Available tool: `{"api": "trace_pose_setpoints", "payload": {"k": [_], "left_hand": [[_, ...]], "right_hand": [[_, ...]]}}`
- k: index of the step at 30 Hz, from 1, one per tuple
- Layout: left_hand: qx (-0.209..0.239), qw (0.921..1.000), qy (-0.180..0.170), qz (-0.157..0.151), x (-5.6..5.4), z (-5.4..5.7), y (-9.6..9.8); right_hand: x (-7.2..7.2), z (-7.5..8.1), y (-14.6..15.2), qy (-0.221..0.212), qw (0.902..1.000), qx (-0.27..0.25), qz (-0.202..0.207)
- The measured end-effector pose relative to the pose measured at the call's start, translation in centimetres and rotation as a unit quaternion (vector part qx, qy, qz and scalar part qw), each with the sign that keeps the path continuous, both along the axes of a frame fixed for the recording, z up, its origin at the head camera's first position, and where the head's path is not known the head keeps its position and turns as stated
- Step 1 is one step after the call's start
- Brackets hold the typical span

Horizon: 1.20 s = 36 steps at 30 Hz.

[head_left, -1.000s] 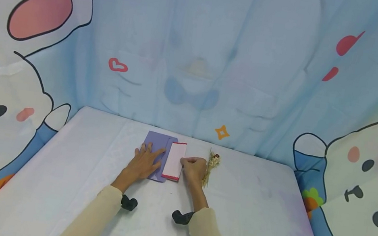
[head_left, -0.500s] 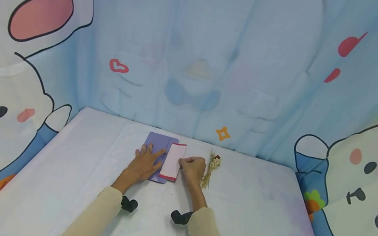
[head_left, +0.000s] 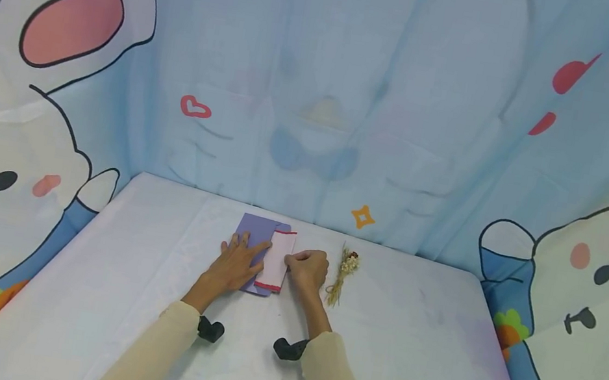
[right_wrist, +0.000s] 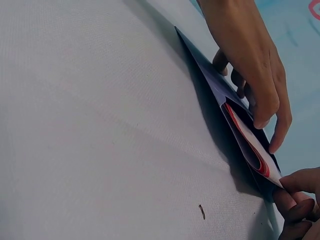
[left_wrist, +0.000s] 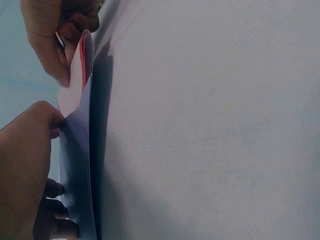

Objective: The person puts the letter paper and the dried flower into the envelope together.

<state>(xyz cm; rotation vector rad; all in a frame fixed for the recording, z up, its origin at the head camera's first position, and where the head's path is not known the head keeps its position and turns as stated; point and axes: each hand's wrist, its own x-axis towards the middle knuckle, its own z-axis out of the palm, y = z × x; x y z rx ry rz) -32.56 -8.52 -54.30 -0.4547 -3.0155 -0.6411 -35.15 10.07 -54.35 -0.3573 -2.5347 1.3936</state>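
A purple envelope lies on the white-covered table. My left hand rests on it with fingers spread, the thumb near its opening. A folded pinkish-white card with red edges sits partly inside the envelope's open right side, as the right wrist view shows the card between the purple layers. My right hand pinches the card's right edge between thumb and curled fingers. In the left wrist view the card's fold stands slightly above the table. The card's inner end is hidden by the envelope.
A small bunch of dried flowers lies just right of my right hand. Behind the table hangs a blue curtain with cartoon prints. A tiny dark scrap lies on the cloth.
My right hand has moved left with the card, which now overlaps the envelope further. The left hand stays on the envelope. The whole head view has shifted slightly.
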Motion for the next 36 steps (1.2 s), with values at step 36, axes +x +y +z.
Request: {"api": "trace_pose_setpoints", "payload": {"k": [36], "left_hand": [[0.008,1.0,-0.003,-0.004,-0.2,-0.2,-0.3]], "right_hand": [[-1.0,0.1,-2.5,-0.033,0.9976,0.046,0.04]]}}
